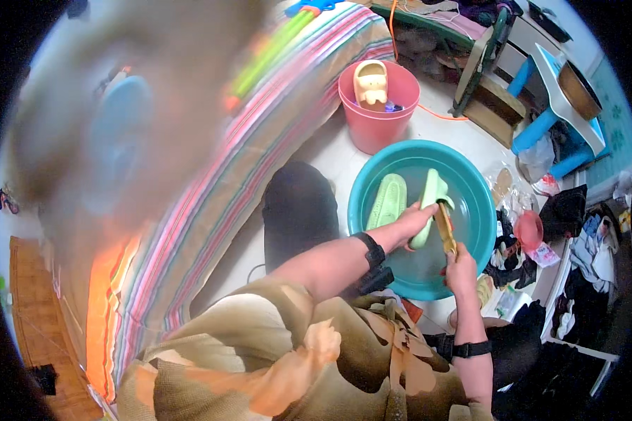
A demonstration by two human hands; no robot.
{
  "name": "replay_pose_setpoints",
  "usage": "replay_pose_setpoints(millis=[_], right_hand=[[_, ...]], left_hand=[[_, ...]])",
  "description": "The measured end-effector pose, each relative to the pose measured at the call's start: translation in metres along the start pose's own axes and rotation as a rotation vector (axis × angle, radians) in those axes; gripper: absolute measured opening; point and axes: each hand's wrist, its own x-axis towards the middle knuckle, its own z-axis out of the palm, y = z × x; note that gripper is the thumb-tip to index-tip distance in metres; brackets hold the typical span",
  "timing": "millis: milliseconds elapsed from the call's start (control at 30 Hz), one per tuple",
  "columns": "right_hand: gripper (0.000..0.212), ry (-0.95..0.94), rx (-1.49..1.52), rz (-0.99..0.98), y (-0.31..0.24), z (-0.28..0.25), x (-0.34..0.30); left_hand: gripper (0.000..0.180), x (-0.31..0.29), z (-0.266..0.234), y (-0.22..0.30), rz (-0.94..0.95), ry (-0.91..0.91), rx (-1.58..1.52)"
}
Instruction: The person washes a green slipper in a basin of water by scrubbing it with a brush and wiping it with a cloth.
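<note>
A teal basin (359, 179) with cloudy water stands on the floor in front of me. Over it, my left hand (416, 223) grips a pale green slipper (435, 186), tilted with its strap side to the right. My right hand (461, 269) is closed around a yellowish-brown brush (444, 223), whose far end is at the slipper's strap. Its bristles cannot be made out clearly. A second pale green slipper (388, 200) lies in the basin, left of my hands, with its textured sole showing.
Behind the basin stands a pink bucket (376, 133) with a cream slipper (370, 83) in it. A bed with a striped cover (253, 133) runs along the left. Clothes and bags (565, 214) clutter the right, below a blue-and-white stool (555, 88). A brown blur hides the upper left.
</note>
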Motion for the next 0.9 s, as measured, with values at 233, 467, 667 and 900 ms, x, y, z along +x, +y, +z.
replay_pose_setpoints(millis=[233, 467, 667, 900], right_hand=[[0.019, -0.061, -0.040, 0.239, -0.017, -0.006, 0.003], [0.019, -0.030, -0.145, 0.116, -0.031, -0.015, 0.000], [0.019, 0.014, -0.206, 0.137, -0.024, -0.010, 0.004], [0.020, -0.043, -0.190, 0.129, -0.045, -0.017, -0.004]], left_hand=[[0.054, -0.002, 0.033, -0.039, 0.211, -0.032, 0.051], [0.035, -0.003, 0.006, 0.005, 0.043, -0.022, -0.148], [0.056, -0.011, 0.036, -0.020, -0.052, 0.023, 0.051], [0.050, 0.010, 0.001, -0.009, -0.049, 0.003, -0.071]])
